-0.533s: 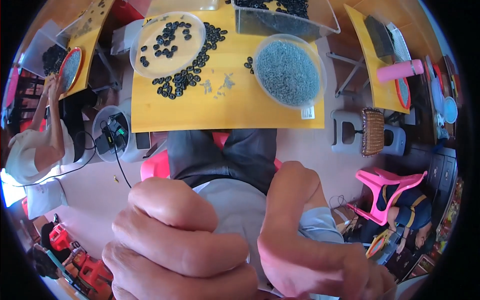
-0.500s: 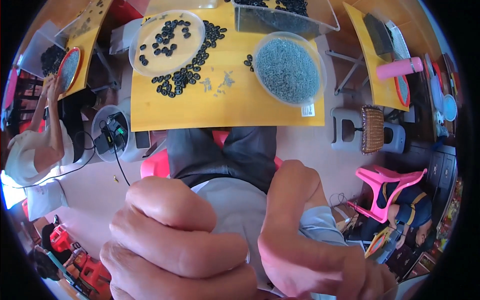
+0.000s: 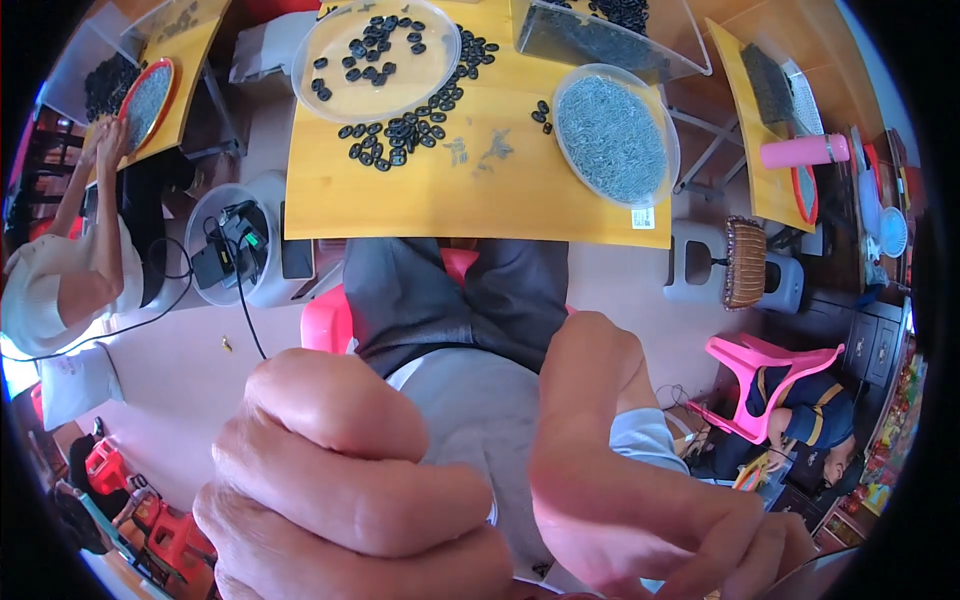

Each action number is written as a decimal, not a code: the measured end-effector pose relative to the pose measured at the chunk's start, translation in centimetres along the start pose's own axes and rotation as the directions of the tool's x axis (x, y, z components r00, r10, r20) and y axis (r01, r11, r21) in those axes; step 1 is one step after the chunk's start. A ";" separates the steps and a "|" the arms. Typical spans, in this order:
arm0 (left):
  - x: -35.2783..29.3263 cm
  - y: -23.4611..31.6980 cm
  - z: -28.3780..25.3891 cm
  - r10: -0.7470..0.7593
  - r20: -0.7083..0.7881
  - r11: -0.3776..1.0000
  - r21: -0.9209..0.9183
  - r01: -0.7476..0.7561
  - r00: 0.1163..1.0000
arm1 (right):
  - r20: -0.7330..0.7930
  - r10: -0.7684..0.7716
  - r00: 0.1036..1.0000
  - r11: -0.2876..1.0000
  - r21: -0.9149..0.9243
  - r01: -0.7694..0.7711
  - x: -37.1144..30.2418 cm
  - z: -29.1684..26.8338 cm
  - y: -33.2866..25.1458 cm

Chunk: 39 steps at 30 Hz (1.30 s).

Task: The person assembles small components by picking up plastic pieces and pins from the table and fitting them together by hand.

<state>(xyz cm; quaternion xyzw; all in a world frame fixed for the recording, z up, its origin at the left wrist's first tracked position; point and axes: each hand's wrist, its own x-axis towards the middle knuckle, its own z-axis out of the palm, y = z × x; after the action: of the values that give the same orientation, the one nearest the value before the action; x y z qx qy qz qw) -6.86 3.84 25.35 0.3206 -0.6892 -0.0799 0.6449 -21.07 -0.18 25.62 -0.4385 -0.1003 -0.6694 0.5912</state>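
Observation:
Both of my hands are raised close in the lower part of the view, well above the yellow table. My left hand is closed, its fingers curled inward; whatever its fingertips hold, if anything, is hidden. Bent at the wrist, my right hand has its fingers drawn together toward the lower right edge, and I cannot make out anything in them. Neither hand touches the parts on the table. Small black oval parts with holes are spread there, beside a round clear tray and a round tub of small grey metal pins.
The yellow table carries a clear bin of black parts at the back. At left, a white bucket holds cables and black devices. Another person works at a side table. A pink chair stands at right.
The view has shifted, so the table and its contents sit farther right and slightly higher. My hands stay raised and closed; the right fingers have shifted slightly.

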 end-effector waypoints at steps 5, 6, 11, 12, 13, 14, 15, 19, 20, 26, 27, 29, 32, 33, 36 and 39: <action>0.2 -1.4 -2.3 0.079 0.125 0.995 -0.065 -0.071 0.989 | 0.055 -0.050 0.997 0.994 0.098 0.044 0.7 -1.0 1.2; 0.1 -1.0 -2.6 -0.017 0.155 0.998 -0.058 0.027 0.988 | 0.051 -0.049 0.997 0.995 0.092 0.044 0.9 -1.4 1.6; -0.2 -2.2 -2.1 -0.016 0.116 0.998 -0.052 0.022 0.993 | 0.129 -0.211 0.969 0.947 0.273 0.169 1.5 -2.9 4.0; -0.2 -2.3 -2.2 -0.007 0.134 0.998 -0.062 0.016 0.991 | 0.128 -0.211 0.969 0.948 0.270 0.171 1.4 -3.5 4.0; -0.2 -2.4 -2.4 0.003 0.151 0.997 -0.072 0.008 0.989 | 0.080 -0.312 0.947 0.942 0.160 0.297 1.2 -4.3 3.9; 0.1 -2.4 -2.8 -0.001 0.149 0.998 -0.060 0.010 0.989 | 0.040 -0.408 0.912 0.912 0.055 0.406 0.8 -5.1 4.0; 0.8 -2.5 -3.6 0.006 0.260 0.997 -0.076 0.015 0.966 | 0.038 -0.410 0.912 0.911 0.072 0.406 0.4 -6.0 4.8; 0.1 -0.6 -4.1 -0.027 0.266 1.000 -0.003 0.029 0.964 | -0.080 0.472 0.878 0.880 -0.015 -0.474 -1.0 -10.7 12.3; -0.4 -3.3 -2.8 0.034 0.295 0.995 -0.095 -0.006 0.955 | -0.187 0.596 0.781 0.781 -0.091 -0.618 -1.0 -14.3 13.5; -0.7 0.0 -2.9 -0.088 0.186 0.993 -0.066 0.102 0.979 | -0.228 0.901 0.369 0.423 0.266 -0.867 -3.6 -18.0 16.6; -0.8 -0.1 -3.1 -0.056 0.222 0.993 -0.085 0.076 0.974 | -0.214 0.899 0.382 0.429 0.266 -0.863 -3.6 -17.9 16.7; -0.6 -0.9 -3.5 0.015 0.295 0.991 -0.132 0.025 0.955 | -0.205 0.892 0.403 0.447 0.266 -0.854 -3.5 -17.9 16.7; 1.1 -0.8 -4.6 0.077 0.358 0.988 -0.151 -0.023 0.931 | -0.183 0.888 0.422 0.458 0.254 -0.852 -3.0 -16.9 16.7; 2.5 -0.7 -5.3 0.040 0.493 0.984 -0.172 0.052 0.869 | -0.181 0.895 0.409 0.445 0.271 -0.854 -3.0 -16.9 16.7; 1.8 0.1 -5.5 -0.028 0.552 0.977 -0.160 0.139 0.833 | -0.171 0.907 0.384 0.419 0.296 -0.858 -3.2 -16.6 17.0; -1.1 -0.3 -3.7 -0.021 0.345 0.987 -0.144 0.075 0.939 | -0.196 0.904 0.380 0.425 0.303 -0.853 -3.3 -17.3 17.0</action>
<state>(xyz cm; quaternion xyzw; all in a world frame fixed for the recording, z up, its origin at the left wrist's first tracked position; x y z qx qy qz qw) -3.32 5.31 24.79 0.2676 -0.7744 -0.2031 0.5361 -14.54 -13.94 6.47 -0.2595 0.1977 -0.3055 0.8946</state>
